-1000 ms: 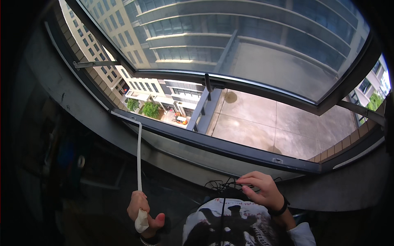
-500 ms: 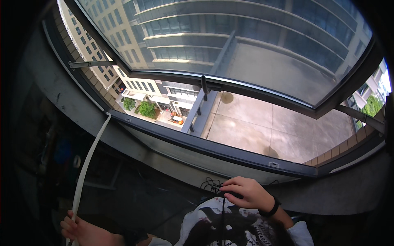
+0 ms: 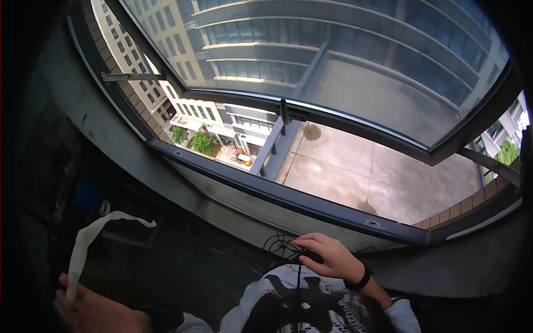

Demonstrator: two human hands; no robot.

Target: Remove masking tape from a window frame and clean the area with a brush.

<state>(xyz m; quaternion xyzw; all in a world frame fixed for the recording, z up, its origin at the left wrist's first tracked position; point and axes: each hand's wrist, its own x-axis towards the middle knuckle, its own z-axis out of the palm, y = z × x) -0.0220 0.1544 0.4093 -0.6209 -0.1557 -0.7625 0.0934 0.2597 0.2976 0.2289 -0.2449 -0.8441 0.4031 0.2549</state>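
Note:
My left hand (image 3: 91, 305) is at the lower left, its fingers closed on a long, pale, flat strip (image 3: 83, 244) that looks like tape. The strip rises from the fingers and bends over to the right, its free end hanging in the air below the window frame (image 3: 288, 194). My right hand (image 3: 332, 258) is in front of my chest at the lower middle, fingers stretched loosely to the left and thumb apart. It seems to grip nothing. A tangle of thin black cable (image 3: 278, 244) shows just beyond its fingertips.
Ahead, the tilted window sash (image 3: 333, 61) stands open, with a dark handle (image 3: 284, 111) on its lower edge. Metal stays (image 3: 133, 77) join it to the frame. Outside are a paved terrace (image 3: 338, 161) and buildings. A grey wall ledge (image 3: 222, 216) runs below the frame.
The strip's far end has come off the window frame's left corner and now curls free. My left hand has moved left with it. My right hand has barely moved.

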